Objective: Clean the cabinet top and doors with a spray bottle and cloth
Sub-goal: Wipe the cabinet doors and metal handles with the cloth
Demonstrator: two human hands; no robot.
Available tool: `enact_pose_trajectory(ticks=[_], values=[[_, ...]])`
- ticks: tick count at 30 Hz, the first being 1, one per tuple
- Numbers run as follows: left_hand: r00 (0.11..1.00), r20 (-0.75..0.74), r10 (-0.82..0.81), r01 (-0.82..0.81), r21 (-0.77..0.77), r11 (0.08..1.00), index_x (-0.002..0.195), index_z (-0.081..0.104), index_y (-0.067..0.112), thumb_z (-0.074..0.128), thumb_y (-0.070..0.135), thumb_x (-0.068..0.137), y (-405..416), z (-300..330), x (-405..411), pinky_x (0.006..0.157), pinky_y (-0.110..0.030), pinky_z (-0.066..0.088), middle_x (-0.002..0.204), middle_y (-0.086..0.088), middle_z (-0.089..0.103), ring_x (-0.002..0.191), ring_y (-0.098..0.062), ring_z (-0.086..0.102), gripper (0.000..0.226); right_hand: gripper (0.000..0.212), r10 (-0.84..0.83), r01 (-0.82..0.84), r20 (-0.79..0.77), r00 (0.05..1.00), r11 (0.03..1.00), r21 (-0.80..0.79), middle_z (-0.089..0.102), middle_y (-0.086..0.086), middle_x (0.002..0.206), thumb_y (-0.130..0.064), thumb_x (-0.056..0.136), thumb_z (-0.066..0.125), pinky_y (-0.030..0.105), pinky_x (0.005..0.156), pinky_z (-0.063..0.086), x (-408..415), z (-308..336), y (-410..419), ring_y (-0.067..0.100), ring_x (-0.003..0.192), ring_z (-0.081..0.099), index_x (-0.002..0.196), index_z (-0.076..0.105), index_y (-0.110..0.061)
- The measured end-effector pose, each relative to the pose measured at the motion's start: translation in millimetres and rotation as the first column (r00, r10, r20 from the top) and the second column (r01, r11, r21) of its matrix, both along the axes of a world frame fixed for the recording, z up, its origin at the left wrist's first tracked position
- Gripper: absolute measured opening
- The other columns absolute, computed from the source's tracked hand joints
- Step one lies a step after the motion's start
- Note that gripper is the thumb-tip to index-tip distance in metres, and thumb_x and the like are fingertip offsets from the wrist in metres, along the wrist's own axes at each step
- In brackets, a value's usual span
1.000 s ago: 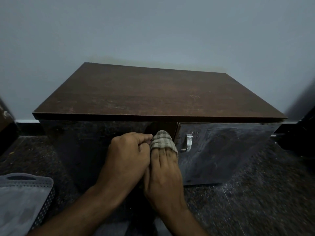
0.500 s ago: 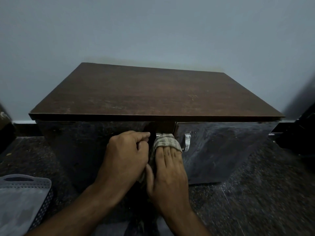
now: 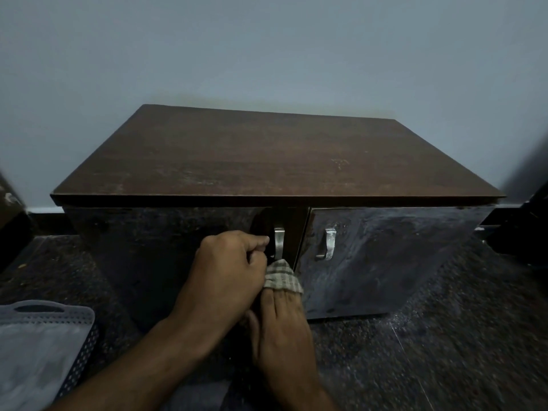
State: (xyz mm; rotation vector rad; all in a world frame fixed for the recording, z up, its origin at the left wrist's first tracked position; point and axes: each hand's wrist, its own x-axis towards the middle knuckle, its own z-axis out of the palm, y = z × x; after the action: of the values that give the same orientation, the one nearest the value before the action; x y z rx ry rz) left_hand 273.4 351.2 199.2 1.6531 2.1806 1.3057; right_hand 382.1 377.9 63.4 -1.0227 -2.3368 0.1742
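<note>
A low cabinet has a brown top (image 3: 267, 155) and two glossy dark doors, the left door (image 3: 154, 250) and the right door (image 3: 394, 256). Each door carries a metal handle: the left handle (image 3: 279, 241) and the right handle (image 3: 328, 243). A checked cloth (image 3: 283, 277) covers the straight fingertips of my right hand (image 3: 281, 330), which presses it against the left door's inner edge just below the left handle. My left hand (image 3: 225, 271) is curled in a fist against the left door beside that handle; nothing shows in its grip. No spray bottle is in view.
A grey perforated basket (image 3: 80, 345) stands on the speckled dark floor (image 3: 444, 336) at the lower left. A pale wall (image 3: 267, 54) rises behind the cabinet. Dark furniture edges show at the far left and at the far right (image 3: 527, 232).
My right hand slid the cloth down from the top of the door gap to below the left handle, uncovering that handle. My left hand stayed by the handle.
</note>
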Motion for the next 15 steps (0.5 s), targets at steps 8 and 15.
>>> enact_pose_trajectory(ticks=[8, 15], values=[[0.992, -0.111, -0.067, 0.068, 0.009, 0.998, 0.109, 0.074, 0.019, 0.066, 0.009, 0.082, 3, -4, 5, 0.087, -0.006, 0.046, 0.1, 0.01, 0.073, 0.09, 0.003, 0.063, 0.03, 0.048, -0.124, -0.19, -0.712, 0.691, 0.919, -0.344, 0.049, -0.006, 0.149, -0.024, 0.099, 0.05, 0.035, 0.116, 0.037, -6, 48, -2, 0.007, 0.141, 0.041, 0.146, 0.045, -0.019], [0.977, -0.205, -0.062, 0.063, 0.0, 0.998, 0.1, 0.077, 0.016, 0.072, 0.007, 0.08, 9, -10, 8, 0.079, -0.014, 0.05, 0.09, 0.004, 0.074, 0.082, -0.007, 0.068, 0.022, 0.053, -0.339, -0.529, -0.821, 0.46, 0.637, -0.56, 0.072, 0.007, 0.106, 0.026, 0.086, 0.043, 0.023, 0.08, 0.055, 0, 69, 24, 0.015, 0.098, 0.068, 0.119, 0.059, -0.013]])
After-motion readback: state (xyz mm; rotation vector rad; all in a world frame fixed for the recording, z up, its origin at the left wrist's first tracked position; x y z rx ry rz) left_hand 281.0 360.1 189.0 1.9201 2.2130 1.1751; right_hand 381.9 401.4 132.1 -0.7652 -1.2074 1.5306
